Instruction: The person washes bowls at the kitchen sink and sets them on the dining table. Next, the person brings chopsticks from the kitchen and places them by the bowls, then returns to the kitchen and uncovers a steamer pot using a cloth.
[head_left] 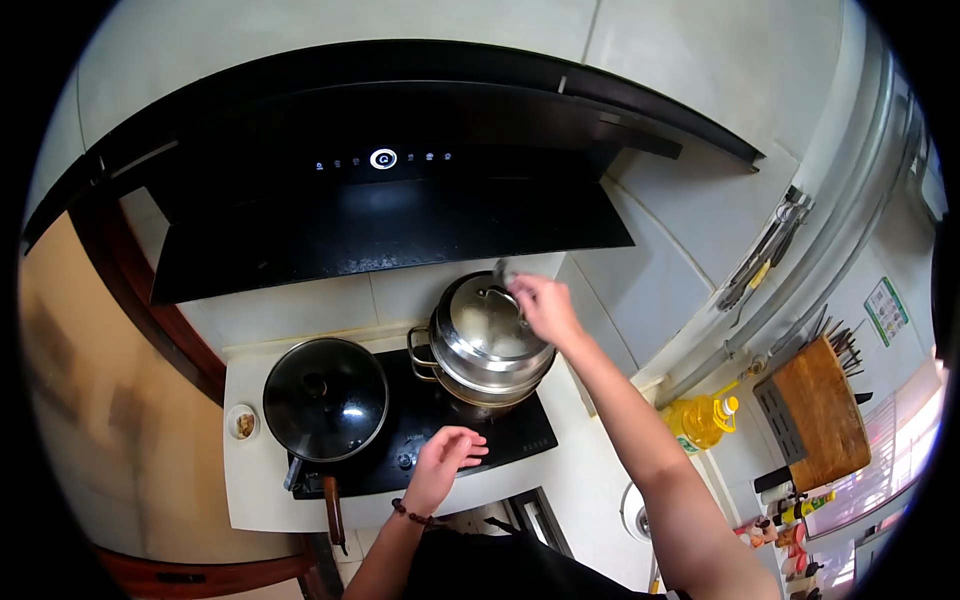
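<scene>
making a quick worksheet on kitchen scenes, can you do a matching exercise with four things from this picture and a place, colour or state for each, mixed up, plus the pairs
Things
1. pot
2. lidded pan
3. oil
4. left hand

Descriptions
A. empty, bracelet at the wrist
B. yellow, right of the hob
C. silver, with the right hand at its top
D. black, left of the pot

Pairs: 1-C, 2-D, 3-B, 4-A

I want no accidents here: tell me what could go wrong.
The right hand is close to the pot lid; if that is hot, the hand might get burned. The pan handle juts past the front edge of the counter, so a passing bump could knock it.
</scene>
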